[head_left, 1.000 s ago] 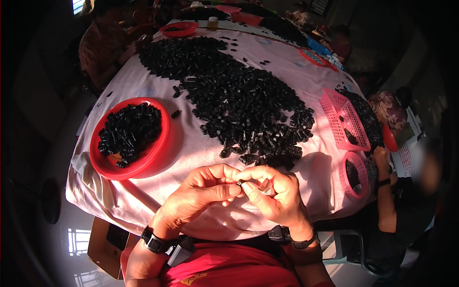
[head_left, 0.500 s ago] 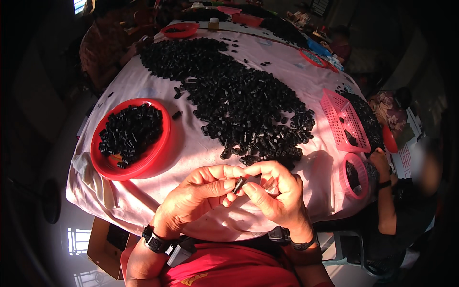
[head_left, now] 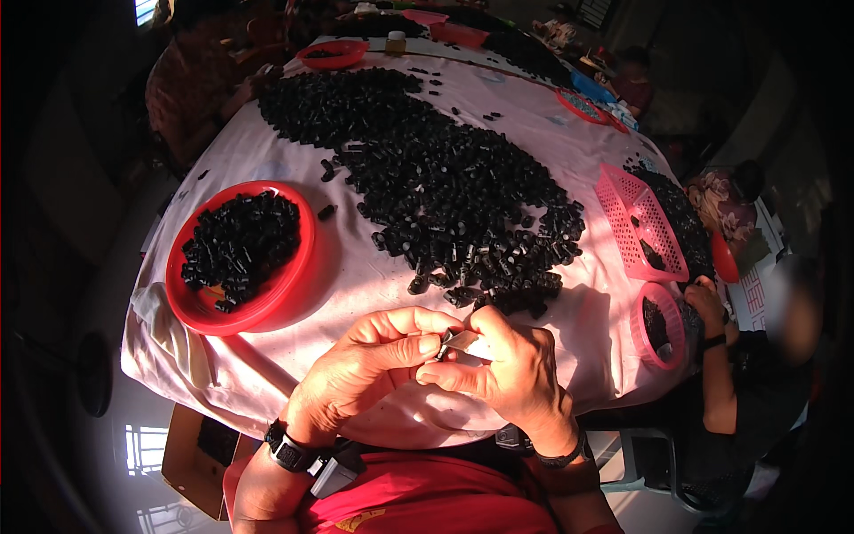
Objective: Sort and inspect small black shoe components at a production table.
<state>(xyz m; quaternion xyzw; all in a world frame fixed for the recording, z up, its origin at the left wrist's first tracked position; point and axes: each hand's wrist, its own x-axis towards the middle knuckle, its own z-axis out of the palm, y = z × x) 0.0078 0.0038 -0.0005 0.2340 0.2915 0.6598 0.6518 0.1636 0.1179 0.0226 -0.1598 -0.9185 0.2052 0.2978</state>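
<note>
Above the near part of the table, my left hand [head_left: 378,356] pinches a small black cylindrical plastic piece [head_left: 444,345] between thumb and fingertips. My right hand [head_left: 516,369] is closed round a thin, flat, pale blade [head_left: 469,343]. The tip of the blade meets the black piece, and the right thumb is bent just under it. Fingers partly cover both things. Just beyond my hands starts a large heap of similar black pieces [head_left: 463,191], spread far up the pink cloth.
A red basin [head_left: 307,258] of black pieces stands on the left of the cloth-covered table [head_left: 356,267]. To the right are a pink perforated basket [head_left: 614,214] and a round pink basket [head_left: 680,334]. A co-worker's hand [head_left: 705,303] is beside them. Other people sit around the table.
My right hand has turned and moved slightly left. The blade now shows between its fingers, against the black piece. My left hand has hardly moved.
</note>
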